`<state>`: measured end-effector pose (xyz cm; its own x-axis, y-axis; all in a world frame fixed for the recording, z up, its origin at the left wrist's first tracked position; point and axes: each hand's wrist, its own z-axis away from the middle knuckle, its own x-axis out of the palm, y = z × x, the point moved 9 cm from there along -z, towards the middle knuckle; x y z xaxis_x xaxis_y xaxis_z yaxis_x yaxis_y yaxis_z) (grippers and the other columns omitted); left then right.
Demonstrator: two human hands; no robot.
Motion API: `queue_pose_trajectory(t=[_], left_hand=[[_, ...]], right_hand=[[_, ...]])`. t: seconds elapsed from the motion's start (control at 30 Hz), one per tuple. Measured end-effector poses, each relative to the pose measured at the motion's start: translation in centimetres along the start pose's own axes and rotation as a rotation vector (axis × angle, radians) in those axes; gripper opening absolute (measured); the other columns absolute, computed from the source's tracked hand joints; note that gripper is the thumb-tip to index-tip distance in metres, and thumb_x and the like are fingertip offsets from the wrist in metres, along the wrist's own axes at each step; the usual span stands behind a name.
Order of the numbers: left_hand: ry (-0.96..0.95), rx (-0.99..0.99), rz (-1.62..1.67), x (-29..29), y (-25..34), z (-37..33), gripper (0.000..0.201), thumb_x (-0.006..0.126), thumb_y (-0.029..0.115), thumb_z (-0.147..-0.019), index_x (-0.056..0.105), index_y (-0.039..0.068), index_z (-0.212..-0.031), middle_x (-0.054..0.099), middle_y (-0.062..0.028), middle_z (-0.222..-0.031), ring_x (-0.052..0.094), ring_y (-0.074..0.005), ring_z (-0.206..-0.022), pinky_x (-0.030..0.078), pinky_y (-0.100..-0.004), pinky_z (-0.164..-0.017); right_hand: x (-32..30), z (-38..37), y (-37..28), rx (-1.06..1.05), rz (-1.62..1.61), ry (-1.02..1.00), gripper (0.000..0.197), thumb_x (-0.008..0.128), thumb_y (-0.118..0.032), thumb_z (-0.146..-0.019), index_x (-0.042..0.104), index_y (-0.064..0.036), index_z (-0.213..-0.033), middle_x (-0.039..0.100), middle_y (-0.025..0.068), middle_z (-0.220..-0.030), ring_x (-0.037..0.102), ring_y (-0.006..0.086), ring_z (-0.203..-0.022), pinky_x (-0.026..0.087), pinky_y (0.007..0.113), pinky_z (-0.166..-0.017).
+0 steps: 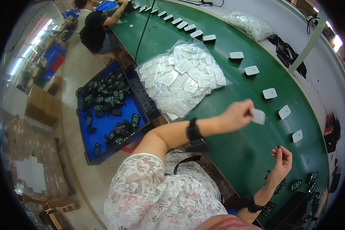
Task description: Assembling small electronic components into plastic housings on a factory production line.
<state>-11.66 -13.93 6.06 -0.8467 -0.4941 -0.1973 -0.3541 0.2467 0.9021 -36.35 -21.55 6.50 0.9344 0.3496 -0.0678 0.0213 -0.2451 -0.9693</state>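
My left hand [239, 112] is closed on the edge of a white plastic cover [258, 116], held above the green table. To its right, my right hand [283, 163] pinches a tiny black part [278, 147] between thumb and fingers; its exact kind is too small to tell. Just beyond the right hand stands a white-topped unit [297, 136], part of a curved line of such units with dark sides. Small dark pieces [280, 186] lie beside my right wrist. Black housings with green circuit boards [296, 185] sit nearby on the table.
A clear bag of white covers [182, 74] lies on the green table [228, 140]. At left, a blue tray [120, 109] holds many black housings with boards. A person [97, 28] sits at the far end. Another clear bag [249, 25] rests by the wall; a dark cable [145, 28] hangs across.
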Motion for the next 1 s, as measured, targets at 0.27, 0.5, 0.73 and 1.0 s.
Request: queue_pose_trajectory(t=[0.27, 0.5, 0.73, 1.0], left_hand=[[-0.356, -0.310, 0.464, 14.6, -3.1, 1.6, 0.012, 0.057, -0.001, -0.078, 0.047, 0.001, -0.085, 0.058, -0.0081, -0.071, 0.061, -0.0142, -0.058, 0.049, -0.0273, -0.050], [-0.446, -0.388, 0.649, 14.8, -3.8, 2.2, 0.034, 0.051, -0.006, -0.087, 0.035, 0.003, -0.117, 0.054, -0.0107, -0.095, 0.063, -0.0170, -0.075, 0.057, -0.0284, -0.064], [-0.577, -0.449, 0.495, 15.6, -3.4, 3.6, 0.030, 0.052, -0.002, -0.088, 0.037, 0.000, -0.114, 0.053, -0.0136, -0.101, 0.062, -0.0173, -0.080, 0.056, -0.0289, -0.067], [-0.506, -0.390, 0.523, 14.6, -2.4, 2.8, 0.028, 0.047, -0.002, -0.090, 0.042, -0.001, -0.117, 0.057, -0.0144, -0.101, 0.064, -0.0189, -0.077, 0.056, -0.0289, -0.068]], right_hand=[[-0.2, 0.1, 3.5, 0.061, -0.088, 0.122, 0.014, 0.059, -0.007, -0.091, 0.057, 0.0027, -0.100, 0.062, 0.0079, -0.088, 0.059, 0.0130, -0.079, 0.048, 0.025, -0.075], [1.7, -0.3, 4.9, 0.218, -0.176, 0.032, 0.010, 0.059, -0.008, -0.090, 0.060, 0.0001, -0.096, 0.057, 0.0007, -0.079, 0.052, 0.0065, -0.071, 0.041, 0.020, -0.065], [1.3, 0.0, 5.8, 0.258, -0.231, 0.058, 0.009, 0.061, -0.008, -0.089, 0.060, -0.0011, -0.095, 0.058, 0.0002, -0.083, 0.052, 0.0054, -0.074, 0.042, 0.019, -0.066], [0.7, 0.1, 5.6, 0.176, -0.174, 0.047, 0.010, 0.062, -0.007, -0.089, 0.059, -0.0006, -0.096, 0.058, -0.0001, -0.087, 0.053, 0.0063, -0.079, 0.042, 0.020, -0.072]])
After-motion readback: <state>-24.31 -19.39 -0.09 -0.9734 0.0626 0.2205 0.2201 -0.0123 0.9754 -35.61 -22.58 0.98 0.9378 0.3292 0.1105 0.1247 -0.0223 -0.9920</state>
